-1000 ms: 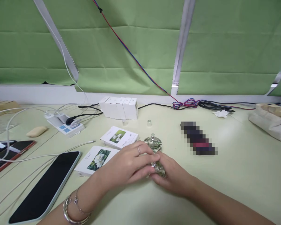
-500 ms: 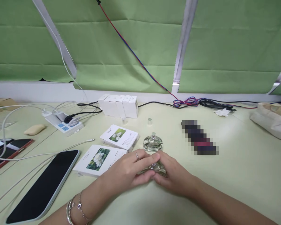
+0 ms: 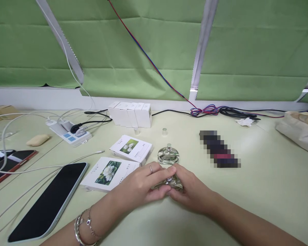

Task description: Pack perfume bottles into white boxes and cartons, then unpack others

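Note:
Low on the table, a glass perfume bottle is gripped between my two hands, largely covered by the fingers. My left hand, with a ring on one finger, closes round its left side. Round the right side curls my right hand, and the fingertips of both hands meet near the bottle's neck. Just behind stands a second glass perfume bottle, upright with a silvery neck. Farther back are two small clear caps, a left cap and a right cap.
Left of the hands lie a front flower-printed box and a rear one. A row of white boxes stands behind. At left are a phone, a power strip and cables. A pixelated dark object lies right.
The view has tilted down very slightly. Both hands keep the same hold on the bottle, and nothing else has visibly moved.

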A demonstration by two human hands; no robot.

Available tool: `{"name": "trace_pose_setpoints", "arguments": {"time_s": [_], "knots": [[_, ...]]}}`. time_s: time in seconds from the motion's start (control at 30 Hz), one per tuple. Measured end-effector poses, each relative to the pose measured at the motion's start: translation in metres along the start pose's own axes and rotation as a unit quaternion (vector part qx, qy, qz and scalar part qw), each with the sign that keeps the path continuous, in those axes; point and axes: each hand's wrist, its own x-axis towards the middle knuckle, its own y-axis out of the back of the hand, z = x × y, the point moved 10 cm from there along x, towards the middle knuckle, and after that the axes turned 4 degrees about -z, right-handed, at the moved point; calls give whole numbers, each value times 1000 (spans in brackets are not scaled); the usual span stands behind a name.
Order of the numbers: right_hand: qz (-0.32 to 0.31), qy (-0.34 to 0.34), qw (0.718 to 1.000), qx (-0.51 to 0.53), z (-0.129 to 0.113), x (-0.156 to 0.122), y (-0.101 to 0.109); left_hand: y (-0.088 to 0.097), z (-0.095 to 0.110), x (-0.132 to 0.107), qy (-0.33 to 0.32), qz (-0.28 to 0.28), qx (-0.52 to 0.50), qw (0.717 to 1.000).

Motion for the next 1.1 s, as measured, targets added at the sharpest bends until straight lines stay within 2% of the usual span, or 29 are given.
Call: {"name": "trace_pose_setpoints", "arguments": {"time_s": [0.53,1.1], "knots": [[-3,12,1000,3,-2,-1,-1,-4,0,0,1,-14,-11,1000],[-2,3,1000,-2,0,-1,0,-2,0,0,-5,-3,-4,1000]]}}
